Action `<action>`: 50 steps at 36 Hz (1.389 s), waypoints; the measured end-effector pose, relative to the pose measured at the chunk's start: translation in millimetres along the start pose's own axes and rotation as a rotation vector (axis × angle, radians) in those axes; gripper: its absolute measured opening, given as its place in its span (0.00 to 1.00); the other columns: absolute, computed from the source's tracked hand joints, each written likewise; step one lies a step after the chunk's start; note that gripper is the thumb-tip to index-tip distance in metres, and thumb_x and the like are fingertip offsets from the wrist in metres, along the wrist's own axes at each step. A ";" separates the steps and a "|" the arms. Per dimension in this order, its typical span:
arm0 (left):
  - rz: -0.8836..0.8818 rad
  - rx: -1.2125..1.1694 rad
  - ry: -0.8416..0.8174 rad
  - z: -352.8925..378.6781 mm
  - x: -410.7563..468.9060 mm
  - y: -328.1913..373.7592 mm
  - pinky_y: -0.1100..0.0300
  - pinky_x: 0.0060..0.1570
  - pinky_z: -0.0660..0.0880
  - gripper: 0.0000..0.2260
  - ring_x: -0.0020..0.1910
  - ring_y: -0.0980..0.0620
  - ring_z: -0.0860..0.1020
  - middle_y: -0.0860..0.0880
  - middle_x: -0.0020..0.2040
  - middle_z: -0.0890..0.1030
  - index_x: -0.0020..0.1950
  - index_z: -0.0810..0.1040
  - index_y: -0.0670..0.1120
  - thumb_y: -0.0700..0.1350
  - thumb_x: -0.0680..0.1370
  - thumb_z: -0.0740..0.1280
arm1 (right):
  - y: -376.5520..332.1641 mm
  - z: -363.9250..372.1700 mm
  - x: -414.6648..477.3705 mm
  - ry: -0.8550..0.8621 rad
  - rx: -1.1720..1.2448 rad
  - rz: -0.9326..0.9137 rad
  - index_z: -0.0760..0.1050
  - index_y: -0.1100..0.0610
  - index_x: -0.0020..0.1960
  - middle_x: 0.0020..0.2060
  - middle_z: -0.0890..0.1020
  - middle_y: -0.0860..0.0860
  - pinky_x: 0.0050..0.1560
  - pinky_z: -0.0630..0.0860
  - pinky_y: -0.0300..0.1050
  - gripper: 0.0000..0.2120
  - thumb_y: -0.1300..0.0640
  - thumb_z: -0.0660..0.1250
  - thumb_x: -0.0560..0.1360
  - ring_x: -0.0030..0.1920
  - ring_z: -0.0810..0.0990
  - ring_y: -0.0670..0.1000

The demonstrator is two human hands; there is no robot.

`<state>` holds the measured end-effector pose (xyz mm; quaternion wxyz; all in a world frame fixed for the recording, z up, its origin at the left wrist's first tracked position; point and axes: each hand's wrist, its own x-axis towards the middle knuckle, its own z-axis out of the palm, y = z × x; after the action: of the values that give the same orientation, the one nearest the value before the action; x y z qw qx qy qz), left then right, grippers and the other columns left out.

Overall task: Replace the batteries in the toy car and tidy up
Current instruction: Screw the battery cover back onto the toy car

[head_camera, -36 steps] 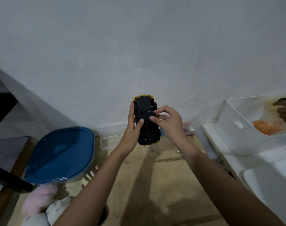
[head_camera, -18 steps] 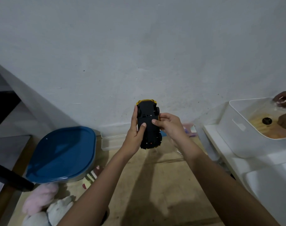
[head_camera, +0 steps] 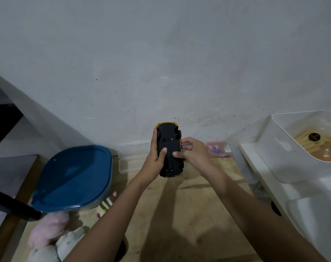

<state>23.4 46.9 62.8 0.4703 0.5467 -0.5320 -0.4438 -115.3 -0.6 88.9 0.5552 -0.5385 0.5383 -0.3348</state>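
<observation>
A yellow toy car (head_camera: 169,140) is held up in front of the grey wall with its black underside facing me. My left hand (head_camera: 155,163) grips its left side, thumb lying on the underside. My right hand (head_camera: 194,155) holds the right side, with thumb and fingertips pressed on the middle panel of the underside. No loose batteries show in this view.
A blue-lidded container (head_camera: 72,176) stands at the left on the wooden surface (head_camera: 189,214), with plush toys (head_camera: 47,235) in front. A clear box (head_camera: 130,163) sits by the wall. At the right, a white tub (head_camera: 285,146) rests on a white shelf.
Both hands and the car have drifted slightly right and lower in view. Another person's hands, seen over the white tub earlier, have almost left the frame.
</observation>
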 end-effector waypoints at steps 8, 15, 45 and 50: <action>-0.076 -0.103 -0.134 4.8 -7.6 -6.6 0.62 0.59 0.74 0.35 0.60 0.70 0.72 0.72 0.62 0.65 0.73 0.38 0.63 0.40 0.81 0.59 | 16.3 -14.6 3.7 -0.101 -0.027 0.026 0.74 0.61 0.52 0.53 0.80 0.58 0.53 0.79 0.54 0.16 0.68 0.73 0.66 0.54 0.79 0.56; -0.144 -0.152 -0.136 18.9 -3.5 -32.0 0.66 0.56 0.74 0.34 0.61 0.67 0.71 0.61 0.70 0.62 0.74 0.40 0.63 0.39 0.81 0.59 | 55.7 -14.2 12.9 -0.069 -0.070 0.056 0.77 0.60 0.53 0.51 0.82 0.57 0.59 0.76 0.54 0.16 0.67 0.73 0.67 0.54 0.80 0.56; -0.181 -0.270 0.110 -1.2 12.0 -42.1 0.47 0.64 0.71 0.35 0.66 0.52 0.71 0.57 0.72 0.64 0.73 0.46 0.67 0.37 0.80 0.60 | 50.4 -55.5 25.1 0.358 0.108 -0.359 0.77 0.59 0.49 0.39 0.80 0.52 0.42 0.79 0.41 0.06 0.66 0.67 0.73 0.35 0.79 0.43; -0.132 -0.269 0.123 -3.4 12.5 -31.3 0.48 0.64 0.71 0.34 0.62 0.59 0.72 0.71 0.62 0.65 0.73 0.46 0.66 0.38 0.80 0.60 | 5.1 -29.9 22.2 0.220 0.217 -0.461 0.76 0.59 0.48 0.40 0.80 0.50 0.41 0.75 0.34 0.05 0.64 0.68 0.73 0.37 0.77 0.44</action>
<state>32.3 34.3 32.7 0.5405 0.5388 -0.4009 -0.5068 -140.6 -27.9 83.5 0.4573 -0.5444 0.4196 -0.5643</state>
